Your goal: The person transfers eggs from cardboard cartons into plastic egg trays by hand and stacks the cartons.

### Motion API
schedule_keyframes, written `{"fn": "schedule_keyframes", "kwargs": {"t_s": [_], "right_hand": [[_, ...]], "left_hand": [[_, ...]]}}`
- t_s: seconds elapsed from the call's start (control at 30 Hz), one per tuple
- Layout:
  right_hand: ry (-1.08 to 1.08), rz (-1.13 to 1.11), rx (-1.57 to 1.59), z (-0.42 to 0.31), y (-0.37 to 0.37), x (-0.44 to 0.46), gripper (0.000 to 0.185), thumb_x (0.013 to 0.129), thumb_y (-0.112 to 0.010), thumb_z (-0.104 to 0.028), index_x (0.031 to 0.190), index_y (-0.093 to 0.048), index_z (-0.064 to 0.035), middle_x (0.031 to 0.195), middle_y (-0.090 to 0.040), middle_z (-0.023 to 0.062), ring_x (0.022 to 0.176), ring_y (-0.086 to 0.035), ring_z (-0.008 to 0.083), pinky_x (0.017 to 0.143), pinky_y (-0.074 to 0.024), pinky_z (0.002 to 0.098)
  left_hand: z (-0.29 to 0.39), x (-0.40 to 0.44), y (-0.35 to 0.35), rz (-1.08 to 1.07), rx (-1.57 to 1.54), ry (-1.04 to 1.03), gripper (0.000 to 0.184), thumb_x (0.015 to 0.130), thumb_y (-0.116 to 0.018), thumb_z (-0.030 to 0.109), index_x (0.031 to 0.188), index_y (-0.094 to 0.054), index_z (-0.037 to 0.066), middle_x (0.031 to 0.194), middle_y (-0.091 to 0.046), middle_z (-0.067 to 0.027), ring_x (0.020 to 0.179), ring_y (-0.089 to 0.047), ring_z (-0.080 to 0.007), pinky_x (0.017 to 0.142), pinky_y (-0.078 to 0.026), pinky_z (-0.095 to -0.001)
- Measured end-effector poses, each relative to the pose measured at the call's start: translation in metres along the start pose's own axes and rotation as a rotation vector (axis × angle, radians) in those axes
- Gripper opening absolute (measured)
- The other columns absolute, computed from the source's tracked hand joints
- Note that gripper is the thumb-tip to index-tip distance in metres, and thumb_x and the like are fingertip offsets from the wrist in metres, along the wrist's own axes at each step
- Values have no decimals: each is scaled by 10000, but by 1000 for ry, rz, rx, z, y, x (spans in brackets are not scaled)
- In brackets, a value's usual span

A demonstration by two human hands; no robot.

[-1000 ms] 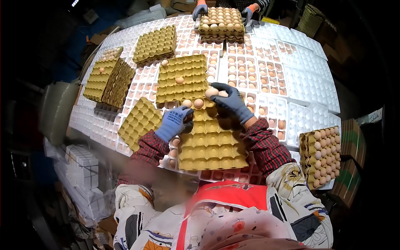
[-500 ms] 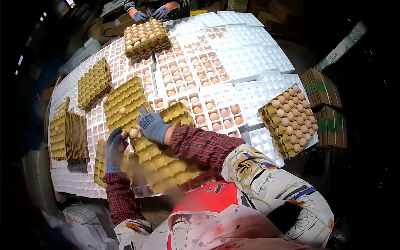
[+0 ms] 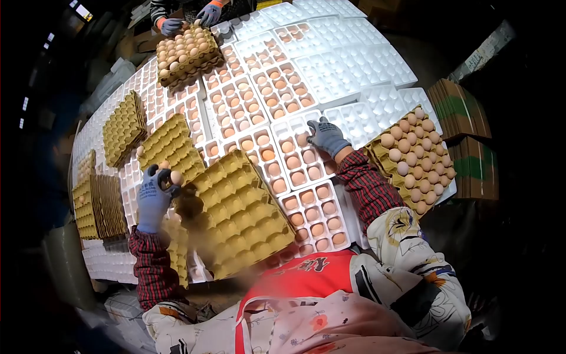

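Observation:
My left hand [image 3: 153, 199], in a grey-blue glove, is closed around a pale brown egg [image 3: 176, 177], and a second egg shows at its fingertips. It is above the yellow-brown fibre egg trays. Beside it, a bare fibre tray [image 3: 242, 215] lies tilted on the table. Over the far right corner of a white plastic tray [image 3: 299, 187] with eggs in its cells, my right hand [image 3: 328, 138] has its fingers apart. Its thumb side is close to an egg [image 3: 303, 140] in that tray; whether they touch I cannot tell.
A fibre tray of eggs [image 3: 413, 159] rests at the right, before cardboard bundles [image 3: 466, 168]. More fibre tray stacks [image 3: 125, 128] stand on the left. White trays [image 3: 330, 82] cover the table. A co-worker's gloved hands [image 3: 209, 13] are at another egg stack [image 3: 187, 56].
My right hand has moved from the fibre trays rightward to the white egg tray. My left hand stays closed on the egg, slightly farther left. The view has shifted a little.

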State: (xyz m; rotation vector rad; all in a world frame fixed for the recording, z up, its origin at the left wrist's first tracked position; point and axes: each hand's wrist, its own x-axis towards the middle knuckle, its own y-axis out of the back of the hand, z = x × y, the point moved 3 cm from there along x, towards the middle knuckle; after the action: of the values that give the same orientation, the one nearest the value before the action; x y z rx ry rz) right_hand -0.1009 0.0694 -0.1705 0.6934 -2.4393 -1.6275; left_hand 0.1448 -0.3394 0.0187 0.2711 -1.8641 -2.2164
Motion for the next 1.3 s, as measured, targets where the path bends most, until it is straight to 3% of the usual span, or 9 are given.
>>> {"fn": "schedule_keyframes", "kwargs": {"t_s": [0.1,0.17,0.2,0.37,0.63,0.8,0.9,1.1,1.3], "right_hand": [[-18,195,304,-5,9,15,512,889,-627,-444,1272,-600,-106,1292,-548,164,1136,-574,342,955,-464,468],[141,524,60,0,-16,26,543,927,-568,-445,1351,-537,-107,1384,-508,162,1246,-487,356,1040,-367,538],[66,376,-67,3,-26,27,599,945,-528,-455,1427,-458,-108,1471,-442,160,1328,-392,369,1087,-266,591],[82,340,88,-3,-14,-71,567,928,-553,-374,1415,-469,-95,1422,-466,183,1313,-410,376,1081,-289,550],[41,271,481,19,27,-190,448,888,-653,-240,1280,-578,-37,1280,-576,190,1168,-548,362,983,-439,450],[55,260,587,18,26,-193,464,881,-669,-232,1274,-572,-4,1287,-571,210,1181,-545,391,990,-449,460],[55,217,620,16,18,-193,456,887,-666,-224,1272,-571,3,1294,-561,233,1199,-540,403,1014,-445,459],[73,2,1016,-7,-14,-195,496,902,-641,-128,1349,-510,45,1279,-573,213,1188,-564,336,991,-463,387],[227,-488,1086,-108,-3,-202,753,890,-702,-229,1497,-326,9,1199,-611,181,768,-602,206,714,-520,345]], "left_hand": [[95,46,-12,-4,-181,-203,422,719,-823,204,1116,-682,177,1315,-564,-144,1106,-614,-338,914,-510,-412],[164,79,-53,-128,-148,-296,439,728,-815,258,1140,-680,189,1324,-553,-139,1118,-612,-335,923,-511,-413],[193,94,-80,-155,-61,-323,417,734,-811,264,1121,-680,179,1296,-559,-128,1102,-620,-326,897,-522,-414],[246,161,-226,-289,362,-314,406,761,-775,250,1140,-651,179,1292,-510,-127,1073,-633,-345,854,-544,-463],[317,169,-244,-538,331,-376,371,896,-572,343,1239,-602,206,1202,-629,-160,1049,-646,-354,854,-534,-481],[406,174,-259,128,-363,-663,490,921,-539,356,1331,-523,89,1332,-530,-164,1250,-475,-371,999,-413,-515],[410,169,-311,-106,-16,-478,679,877,-558,442,1437,-410,87,1521,-328,-207,1404,-285,-451,1137,-193,-626],[351,52,-134,67,-330,-515,572,887,-604,441,1342,-528,102,1434,-445,-206,1341,-377,-427,1118,-274,-560],[141,-106,-87,296,59,173,743,860,-653,512,1426,-439,80,1412,-456,-228,1314,-394,-421,1090,-289,-543]]}}
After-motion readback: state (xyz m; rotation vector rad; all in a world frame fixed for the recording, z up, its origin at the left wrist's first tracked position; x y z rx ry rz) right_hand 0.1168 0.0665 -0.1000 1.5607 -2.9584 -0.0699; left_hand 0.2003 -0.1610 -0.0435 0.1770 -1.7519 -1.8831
